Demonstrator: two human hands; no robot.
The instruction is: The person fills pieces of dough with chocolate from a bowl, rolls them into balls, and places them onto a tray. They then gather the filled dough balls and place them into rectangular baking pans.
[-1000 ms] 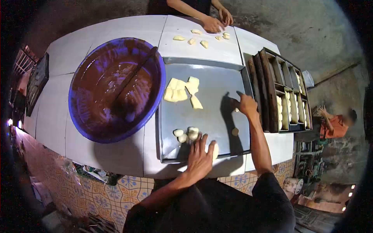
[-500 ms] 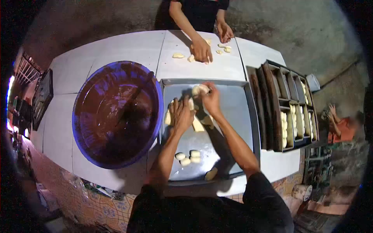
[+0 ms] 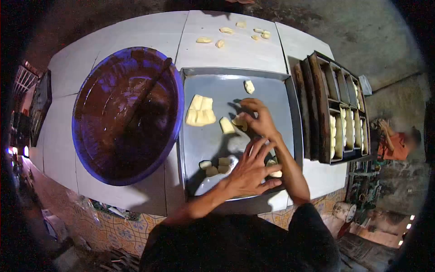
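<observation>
Over the front of the metal tray (image 3: 293,113), my left hand (image 3: 251,170) spreads its fingers, palm down. A pale dough piece (image 3: 274,168) lies partly hidden beside its fingers; whether they touch cannot be made out. My right hand (image 3: 259,119) is farther back, fingers curved and apart beside a small dough piece (image 3: 239,122). An oblong dough piece (image 3: 227,125) lies just left of it. A joined block of dough (image 3: 200,110) rests at the tray's left, and a single lump of dough (image 3: 249,87) near the back. Several cut pieces (image 3: 211,171) sit at front left.
A large purple basin (image 3: 180,104) with a dark stick leaning in it stands left of the tray. Loaf pans (image 3: 327,113), some filled with dough, stand at right. More dough bits (image 3: 204,40) lie on the white table (image 3: 231,56). A person in orange (image 3: 393,145) is at far right.
Both hands have come nearer to me; my left hand has left the dough block. The lump my right hand held lies at the tray's back. The opposite person's hands have left the dough bits.
</observation>
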